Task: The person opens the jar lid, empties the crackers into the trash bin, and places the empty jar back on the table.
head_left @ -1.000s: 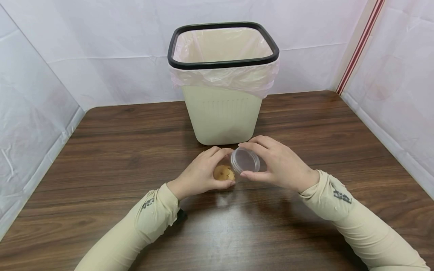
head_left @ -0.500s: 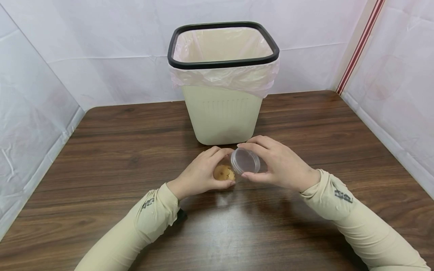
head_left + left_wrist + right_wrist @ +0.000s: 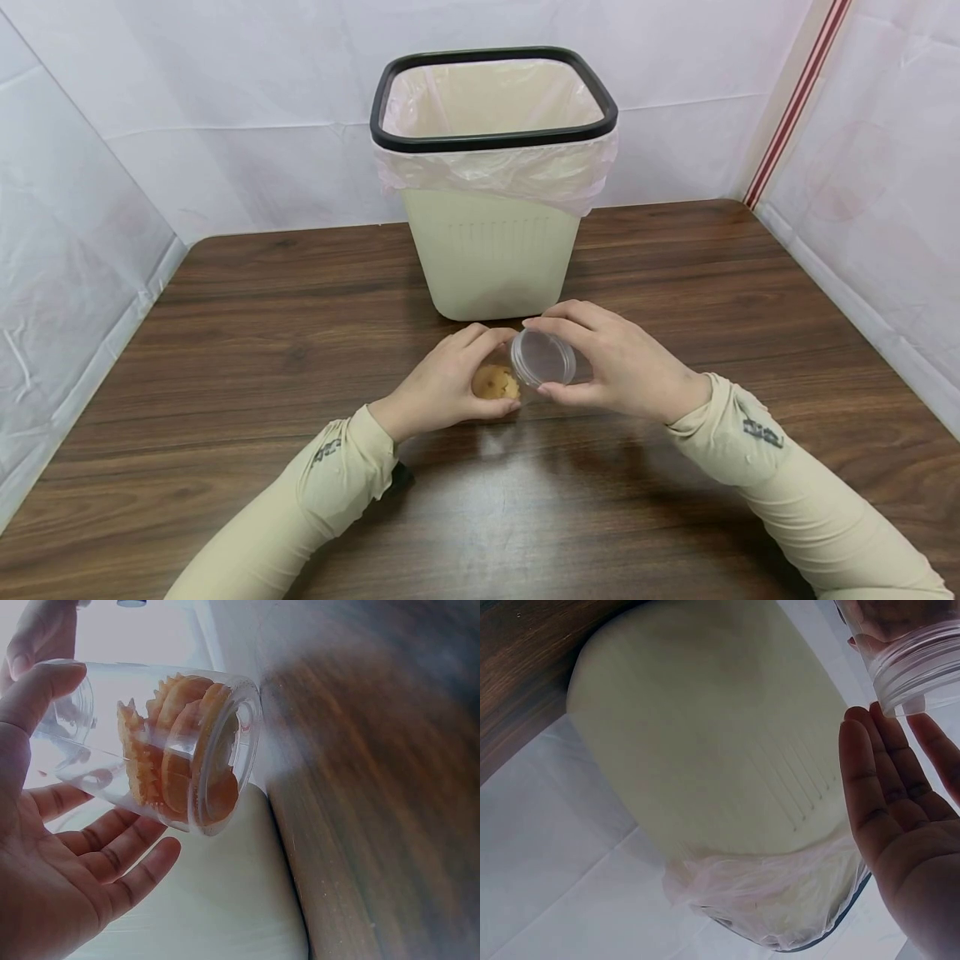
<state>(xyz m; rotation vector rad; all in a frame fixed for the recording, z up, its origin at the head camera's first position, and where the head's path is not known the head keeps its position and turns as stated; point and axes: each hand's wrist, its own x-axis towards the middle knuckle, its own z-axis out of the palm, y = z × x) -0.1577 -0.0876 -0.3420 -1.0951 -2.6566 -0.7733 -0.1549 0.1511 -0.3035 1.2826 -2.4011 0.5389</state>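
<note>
My left hand (image 3: 450,383) grips a clear plastic jar (image 3: 105,769) with thumb and fingers curved round its side. Golden round biscuits (image 3: 184,746) with jagged edges lie stacked in the jar's lower part. The jar leans, its mouth towards my right hand (image 3: 618,367). That hand holds the clear round lid (image 3: 542,357) at the jar's mouth, thumb on the near side and fingers on the far side. In the right wrist view, fingertips (image 3: 859,727) are right at the ridged ring (image 3: 922,667) on the jar's end.
A cream waste bin (image 3: 495,250) with a black rim (image 3: 495,142) and pinkish liner bag (image 3: 502,175) stands just beyond both hands on the brown wooden table (image 3: 262,333). White sheeting (image 3: 247,108) encloses the table at the back and sides.
The right thumb and fingertips have shifted slightly round the lid. The left hand, jar and bin look the same.
</note>
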